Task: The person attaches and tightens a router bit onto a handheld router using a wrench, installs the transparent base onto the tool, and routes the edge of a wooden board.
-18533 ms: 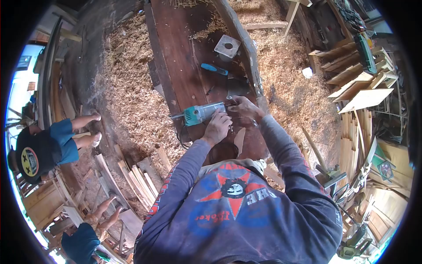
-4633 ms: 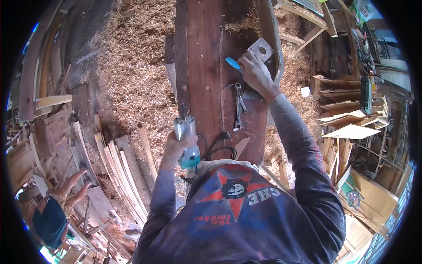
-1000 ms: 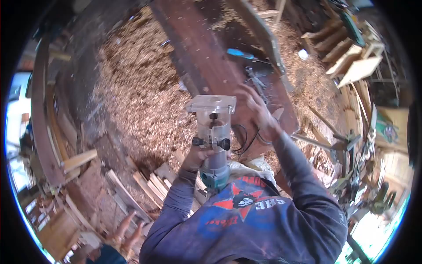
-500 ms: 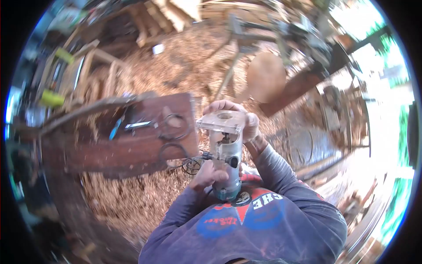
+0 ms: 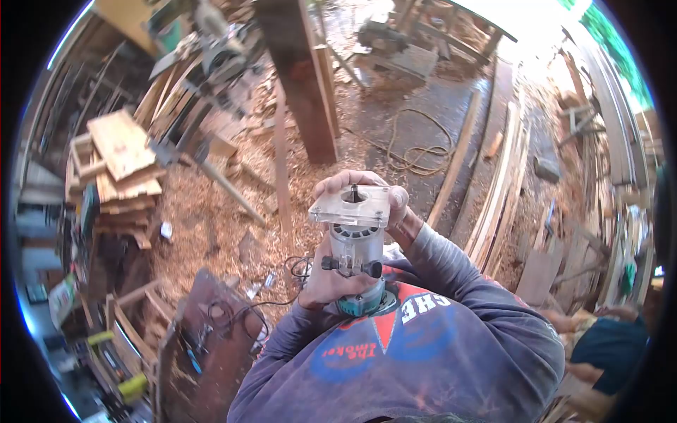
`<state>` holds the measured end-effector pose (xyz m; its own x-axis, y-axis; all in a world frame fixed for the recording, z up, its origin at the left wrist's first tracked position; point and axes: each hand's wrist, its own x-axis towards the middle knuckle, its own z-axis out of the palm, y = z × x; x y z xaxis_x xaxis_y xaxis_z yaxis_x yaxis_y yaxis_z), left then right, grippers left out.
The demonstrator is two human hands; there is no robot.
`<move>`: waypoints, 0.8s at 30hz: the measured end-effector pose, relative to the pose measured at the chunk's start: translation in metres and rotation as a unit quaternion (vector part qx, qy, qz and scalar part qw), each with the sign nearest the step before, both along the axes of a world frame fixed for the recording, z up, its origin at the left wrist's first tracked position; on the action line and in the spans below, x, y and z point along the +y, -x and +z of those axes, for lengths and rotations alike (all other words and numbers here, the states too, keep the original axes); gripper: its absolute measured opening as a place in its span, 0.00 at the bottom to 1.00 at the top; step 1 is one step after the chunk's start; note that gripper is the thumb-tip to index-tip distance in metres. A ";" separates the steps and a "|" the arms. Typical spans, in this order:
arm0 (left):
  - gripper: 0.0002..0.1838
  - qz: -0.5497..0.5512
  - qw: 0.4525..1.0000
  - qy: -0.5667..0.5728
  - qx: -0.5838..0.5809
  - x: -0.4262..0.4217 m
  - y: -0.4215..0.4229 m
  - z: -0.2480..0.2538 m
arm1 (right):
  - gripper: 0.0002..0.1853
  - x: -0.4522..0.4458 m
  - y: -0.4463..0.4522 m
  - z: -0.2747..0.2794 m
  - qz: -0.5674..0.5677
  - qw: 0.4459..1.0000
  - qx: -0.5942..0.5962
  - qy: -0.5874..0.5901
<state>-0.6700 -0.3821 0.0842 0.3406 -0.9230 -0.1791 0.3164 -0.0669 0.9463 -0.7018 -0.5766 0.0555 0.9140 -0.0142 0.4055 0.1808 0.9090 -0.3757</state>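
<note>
A trim router (image 5: 356,243) with a clear square base plate and a teal motor end stands before my chest, base plate up. The bit tip shows through the hole in the plate. My left hand (image 5: 331,278) is closed around the lower body, thumb across it near the black knobs. Behind the base plate, my right hand (image 5: 363,185) grips its far edge and right corner, some fingers hidden. A dark power cord (image 5: 278,303) trails off to the left.
A dark wooden board (image 5: 218,352) with tools lies lower left. Stacked planks (image 5: 127,169) stand left, and a thick beam (image 5: 303,84) ahead. Long timber strips (image 5: 497,190) and a coiled rope (image 5: 423,151) lie right. Another person (image 5: 606,345) is at lower right. Shavings cover the floor.
My view has swung to the right, so the dark board now sits lower left. The base plate is closer to the motor body, and the bit tip reaches its hole. Both hands still hold the router.
</note>
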 end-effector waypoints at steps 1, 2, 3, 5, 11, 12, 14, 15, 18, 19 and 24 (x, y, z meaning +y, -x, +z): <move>0.34 -0.017 0.999 0.017 -0.023 -0.017 0.000 0.001 | 0.49 -0.013 0.007 -0.005 -0.017 0.999 -0.033 -0.027; 0.34 -0.037 0.999 0.019 -0.031 -0.035 0.000 0.009 | 0.49 -0.027 0.016 -0.008 -0.044 0.998 -0.027 -0.023; 0.34 -0.055 0.998 0.020 -0.038 -0.050 -0.001 0.014 | 0.49 -0.038 0.022 -0.011 -0.062 0.997 -0.027 -0.026; 0.34 -0.092 0.994 0.001 -0.052 -0.070 -0.006 0.014 | 0.49 -0.055 0.030 -0.016 -0.089 0.994 -0.021 -0.054; 0.35 -0.168 0.985 -0.001 -0.048 -0.128 -0.039 0.022 | 0.52 -0.085 0.024 -0.016 -0.206 0.975 -0.014 -0.078; 0.37 -0.181 0.983 0.002 -0.043 -0.136 -0.048 0.018 | 0.53 -0.088 0.022 -0.015 -0.232 0.970 0.010 -0.072; 0.38 -0.207 0.978 0.009 -0.031 -0.158 -0.064 0.022 | 0.57 -0.094 0.013 -0.010 -0.300 0.949 0.080 -0.055; 0.39 -0.215 0.976 0.011 -0.016 -0.165 -0.073 0.025 | 0.57 -0.100 0.006 -0.008 -0.309 0.946 0.085 -0.055; 0.42 -0.229 0.973 0.006 0.021 -0.185 -0.103 0.033 | 0.62 -0.116 -0.019 0.002 -0.336 0.933 0.127 -0.020; 0.42 -0.216 0.976 0.010 0.024 -0.183 -0.108 0.032 | 0.62 -0.114 -0.026 0.003 -0.324 0.937 0.130 -0.014; 0.44 -0.155 0.986 0.059 0.008 -0.197 -0.145 0.028 | 0.61 -0.133 -0.074 0.000 -0.296 0.947 0.116 -0.044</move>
